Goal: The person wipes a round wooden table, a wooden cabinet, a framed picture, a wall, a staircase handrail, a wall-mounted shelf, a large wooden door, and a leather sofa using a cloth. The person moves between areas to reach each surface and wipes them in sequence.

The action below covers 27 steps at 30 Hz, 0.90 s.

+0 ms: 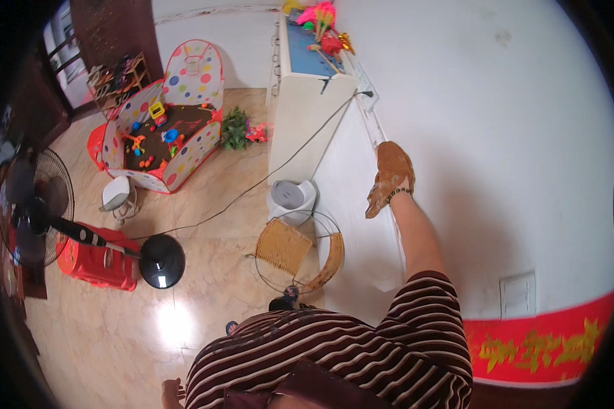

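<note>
My right hand (403,185) is mostly hidden by a brown cloth (392,166), which it presses against the white wall (470,102) along a ledge-like trim. A dark beaded bracelet (400,191) circles that wrist. Low at the left, beside my striped shirt (286,347), my left hand (172,392) hangs with its fingers partly visible and nothing seen in it. A power strip (367,97) with a black plug lies on the trim beyond the cloth.
A white cabinet (307,122) stands ahead, a cable running from it to a black standing fan (82,232). Nearby are a wicker chair (284,248), a grey-lidded white bin (289,197), a red plastic stool (102,260) and a dotted playpen (192,153) holding toys.
</note>
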Motion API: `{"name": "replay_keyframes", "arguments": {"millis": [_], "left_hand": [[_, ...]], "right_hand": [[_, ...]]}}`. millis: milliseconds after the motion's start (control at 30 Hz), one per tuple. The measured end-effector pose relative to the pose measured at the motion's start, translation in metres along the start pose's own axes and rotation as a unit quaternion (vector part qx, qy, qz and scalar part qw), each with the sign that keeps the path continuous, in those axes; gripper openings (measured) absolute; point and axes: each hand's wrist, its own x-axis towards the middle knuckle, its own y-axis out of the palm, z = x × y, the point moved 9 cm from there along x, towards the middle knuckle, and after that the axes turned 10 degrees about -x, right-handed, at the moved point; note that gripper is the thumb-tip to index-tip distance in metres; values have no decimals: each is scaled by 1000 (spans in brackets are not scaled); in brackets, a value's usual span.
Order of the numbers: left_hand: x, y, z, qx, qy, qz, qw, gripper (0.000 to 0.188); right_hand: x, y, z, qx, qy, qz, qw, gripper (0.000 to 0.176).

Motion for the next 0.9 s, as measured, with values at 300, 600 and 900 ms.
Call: {"name": "replay_keyframes", "arguments": {"millis": [300,600,900], "left_hand": [[-129,98,-7,-27,75,17,997,33],[-167,85,-97,36,150,-50,987,38],[-136,79,-147,147,217,8,965,34]], "right_hand": [[154,8,46,15,-64,9,998,67],[123,95,69,23,-99,54,993,65],[-137,220,62,-2,-123,169,978,64]]}}
